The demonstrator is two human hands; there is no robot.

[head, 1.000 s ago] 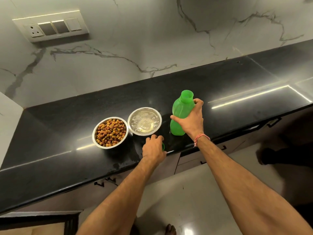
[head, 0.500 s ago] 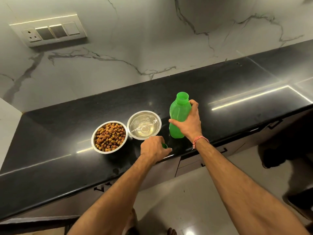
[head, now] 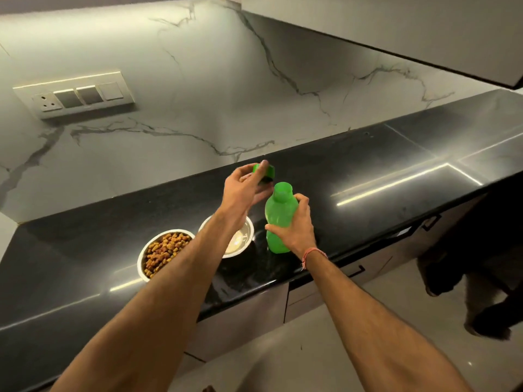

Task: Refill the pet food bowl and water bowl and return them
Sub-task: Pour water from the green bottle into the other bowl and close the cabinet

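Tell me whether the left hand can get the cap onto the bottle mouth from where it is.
Probably yes: the left hand holds the cap just above the open bottle, nothing between them.

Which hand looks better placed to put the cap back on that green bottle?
The left hand: it holds the cap just above the open bottle, which the right hand steadies.

- Both forearms bare, no sleeves in view.
- Right hand (head: pixel 295 230): thin red-orange thread band (head: pixel 314 253) at the wrist, loose ends trailing toward 7 o'clock.
- Left hand (head: pixel 243 190): nothing worn.
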